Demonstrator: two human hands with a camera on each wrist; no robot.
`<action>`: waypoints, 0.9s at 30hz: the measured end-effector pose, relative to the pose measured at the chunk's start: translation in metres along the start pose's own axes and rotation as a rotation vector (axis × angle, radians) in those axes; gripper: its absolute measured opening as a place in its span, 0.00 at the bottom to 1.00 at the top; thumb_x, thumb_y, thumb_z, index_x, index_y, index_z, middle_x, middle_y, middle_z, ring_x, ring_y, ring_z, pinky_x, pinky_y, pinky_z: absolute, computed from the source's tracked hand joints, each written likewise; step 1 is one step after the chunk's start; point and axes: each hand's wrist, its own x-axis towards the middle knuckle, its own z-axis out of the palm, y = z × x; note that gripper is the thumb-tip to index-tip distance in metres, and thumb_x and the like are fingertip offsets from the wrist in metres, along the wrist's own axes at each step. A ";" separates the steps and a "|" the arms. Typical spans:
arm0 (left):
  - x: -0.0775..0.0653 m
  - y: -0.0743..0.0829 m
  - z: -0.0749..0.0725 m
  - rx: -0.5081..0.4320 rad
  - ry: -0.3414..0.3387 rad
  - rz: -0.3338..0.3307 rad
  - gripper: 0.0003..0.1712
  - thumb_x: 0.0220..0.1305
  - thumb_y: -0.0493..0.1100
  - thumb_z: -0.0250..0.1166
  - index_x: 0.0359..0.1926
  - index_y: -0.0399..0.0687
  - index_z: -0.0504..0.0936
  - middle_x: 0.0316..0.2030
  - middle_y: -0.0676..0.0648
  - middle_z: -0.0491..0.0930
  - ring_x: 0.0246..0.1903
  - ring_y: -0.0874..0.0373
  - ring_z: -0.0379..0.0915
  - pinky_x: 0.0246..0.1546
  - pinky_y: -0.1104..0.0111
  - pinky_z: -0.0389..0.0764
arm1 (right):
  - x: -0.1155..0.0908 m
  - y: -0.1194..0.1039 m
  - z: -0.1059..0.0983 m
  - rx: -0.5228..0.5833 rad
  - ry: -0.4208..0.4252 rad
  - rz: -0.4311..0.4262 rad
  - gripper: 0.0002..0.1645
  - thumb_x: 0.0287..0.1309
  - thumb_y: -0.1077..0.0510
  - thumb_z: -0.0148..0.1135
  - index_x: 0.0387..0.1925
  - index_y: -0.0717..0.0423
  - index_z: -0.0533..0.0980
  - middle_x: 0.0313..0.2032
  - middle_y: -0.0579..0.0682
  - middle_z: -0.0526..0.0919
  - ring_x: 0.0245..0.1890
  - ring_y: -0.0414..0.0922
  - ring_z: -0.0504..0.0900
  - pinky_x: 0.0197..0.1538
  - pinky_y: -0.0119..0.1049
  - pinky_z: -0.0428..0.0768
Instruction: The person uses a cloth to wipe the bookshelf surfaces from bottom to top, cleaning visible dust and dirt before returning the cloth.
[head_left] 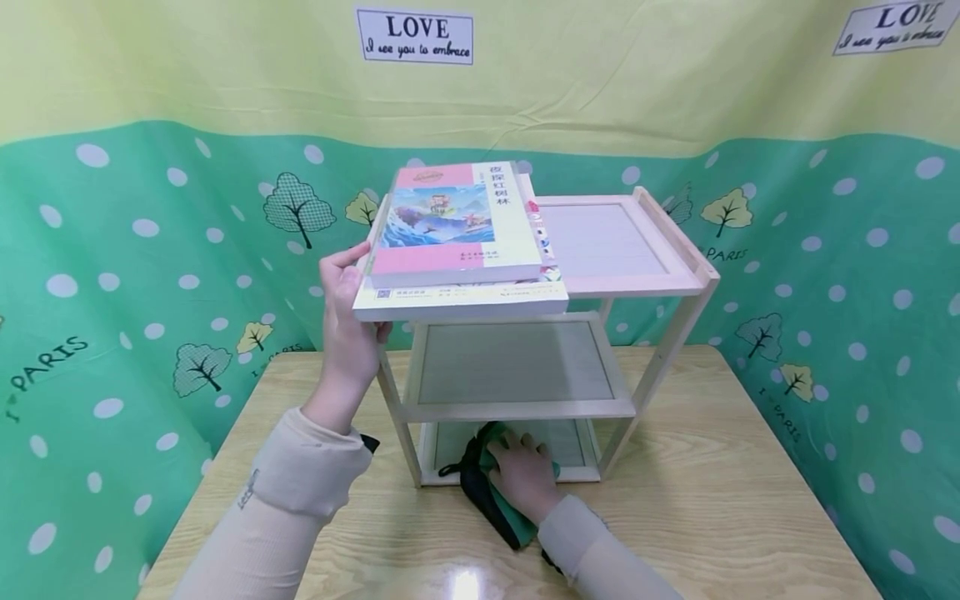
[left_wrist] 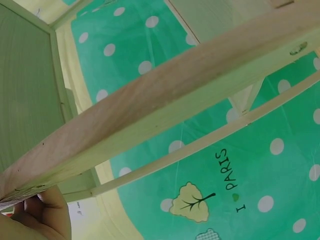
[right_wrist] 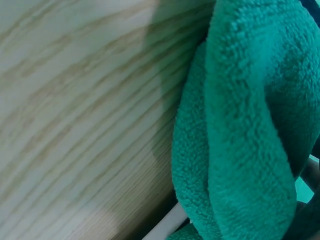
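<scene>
My left hand grips two stacked books at their left edge, at the left end of a pale wooden shelf's top tier. The upper book has a pink and white cover with a sea picture; the lower book is larger and white-edged. In the left wrist view, the curled fingers show beside a wooden bar. My right hand holds a green cloth with a dark side at the front of the bottom tier. Close up, the cloth looks fluffy and folded; most of that hand is hidden there.
The three-tier wooden shelf stands on a wood-grain table, its raised side rail at the right. A green and yellow patterned curtain hangs behind and along both sides.
</scene>
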 end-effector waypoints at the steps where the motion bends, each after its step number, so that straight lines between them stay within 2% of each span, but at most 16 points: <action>1: 0.000 0.000 0.000 -0.001 0.000 0.000 0.28 0.70 0.56 0.35 0.62 0.46 0.61 0.19 0.54 0.71 0.09 0.62 0.53 0.09 0.72 0.56 | 0.000 0.001 0.001 0.000 0.006 -0.003 0.21 0.60 0.53 0.63 0.55 0.49 0.80 0.56 0.59 0.80 0.49 0.59 0.79 0.45 0.55 0.78; 5: 0.000 0.001 0.000 0.006 0.002 0.003 0.28 0.70 0.56 0.34 0.62 0.46 0.61 0.20 0.54 0.71 0.09 0.62 0.53 0.09 0.72 0.56 | -0.001 0.005 0.000 0.011 0.027 -0.010 0.21 0.59 0.53 0.64 0.55 0.50 0.81 0.56 0.60 0.80 0.49 0.60 0.79 0.45 0.56 0.78; 18: -0.001 0.002 0.000 0.019 0.006 -0.006 0.28 0.70 0.56 0.34 0.63 0.46 0.61 0.21 0.54 0.72 0.09 0.62 0.53 0.09 0.72 0.57 | -0.005 0.012 -0.004 0.021 -0.025 0.008 0.23 0.61 0.52 0.64 0.57 0.51 0.79 0.58 0.60 0.78 0.53 0.61 0.78 0.47 0.58 0.78; 27: -0.001 0.001 0.000 0.019 0.002 -0.004 0.29 0.70 0.57 0.35 0.63 0.46 0.61 0.20 0.53 0.70 0.09 0.62 0.53 0.10 0.72 0.57 | -0.009 0.019 -0.001 0.033 -0.004 0.018 0.22 0.60 0.52 0.64 0.56 0.51 0.80 0.57 0.59 0.79 0.53 0.61 0.78 0.47 0.57 0.78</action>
